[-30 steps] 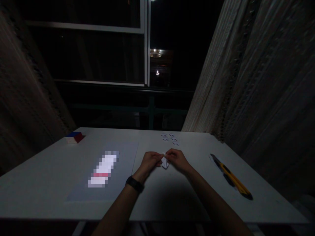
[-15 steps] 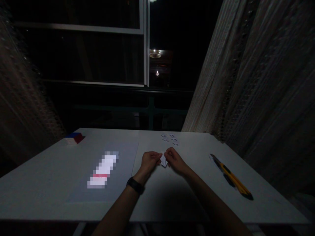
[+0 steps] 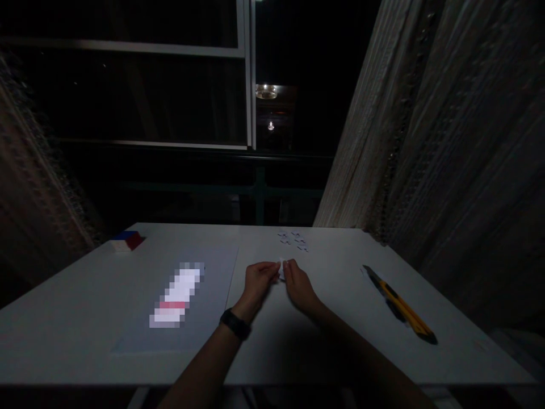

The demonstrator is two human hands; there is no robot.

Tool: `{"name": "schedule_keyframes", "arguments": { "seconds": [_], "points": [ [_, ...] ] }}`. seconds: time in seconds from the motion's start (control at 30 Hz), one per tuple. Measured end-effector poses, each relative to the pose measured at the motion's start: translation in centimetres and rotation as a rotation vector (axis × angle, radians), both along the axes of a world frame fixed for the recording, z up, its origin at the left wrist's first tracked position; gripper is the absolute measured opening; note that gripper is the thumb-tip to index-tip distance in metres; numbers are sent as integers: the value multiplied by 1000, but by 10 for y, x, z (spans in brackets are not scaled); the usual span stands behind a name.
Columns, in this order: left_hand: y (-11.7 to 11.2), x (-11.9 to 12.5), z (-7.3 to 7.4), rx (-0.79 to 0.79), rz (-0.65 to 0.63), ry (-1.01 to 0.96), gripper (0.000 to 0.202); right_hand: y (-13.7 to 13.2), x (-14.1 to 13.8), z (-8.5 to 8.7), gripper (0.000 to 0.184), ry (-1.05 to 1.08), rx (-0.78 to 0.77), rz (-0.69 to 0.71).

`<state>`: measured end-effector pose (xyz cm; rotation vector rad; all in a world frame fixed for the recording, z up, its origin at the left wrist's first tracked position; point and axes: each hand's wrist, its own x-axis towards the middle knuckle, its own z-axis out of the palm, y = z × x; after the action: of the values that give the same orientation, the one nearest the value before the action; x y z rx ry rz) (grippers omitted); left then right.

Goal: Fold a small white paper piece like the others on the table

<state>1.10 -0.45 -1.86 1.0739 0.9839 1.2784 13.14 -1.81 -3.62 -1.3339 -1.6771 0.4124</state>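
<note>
My left hand (image 3: pixel 258 281) and my right hand (image 3: pixel 297 284) meet over the middle of the white table (image 3: pixel 323 352). Both pinch a small folded piece of white paper (image 3: pixel 281 268) between their fingertips, so only its top edge shows. A dark watch band sits on my left wrist (image 3: pixel 234 324). Several small folded paper pieces (image 3: pixel 293 240) lie just beyond my hands, near the far edge.
A yellow and black utility knife (image 3: pixel 400 305) lies at the right. A grey mat (image 3: pixel 187 301) with a blurred white patch covers the left half. A red, white and blue block (image 3: pixel 124 241) sits at the far left corner. Curtains hang on both sides of a dark window.
My hands have drawn closer together and folded the paper smaller; less of it shows now. The view has shifted slightly.
</note>
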Motion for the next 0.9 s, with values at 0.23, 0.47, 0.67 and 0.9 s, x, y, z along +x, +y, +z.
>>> {"name": "schedule_keyframes", "arguments": {
  "seconds": [0.23, 0.47, 0.67, 0.9],
  "points": [
    [1, -3, -4, -90, -118, -71, 33, -3, -2, -1, 21, 54, 6, 17],
    [0, -5, 0, -166, -148, -117, 32, -5, -4, 1, 24, 87, 45, 34],
    [0, -4, -1, -166, -135, -126, 32, -4, -5, 0, 23, 123, 54, 33],
    [-2, -6, -1, -204, -137, -171, 29, -7, -4, 4, 24, 107, 49, 49]
  ]
}}
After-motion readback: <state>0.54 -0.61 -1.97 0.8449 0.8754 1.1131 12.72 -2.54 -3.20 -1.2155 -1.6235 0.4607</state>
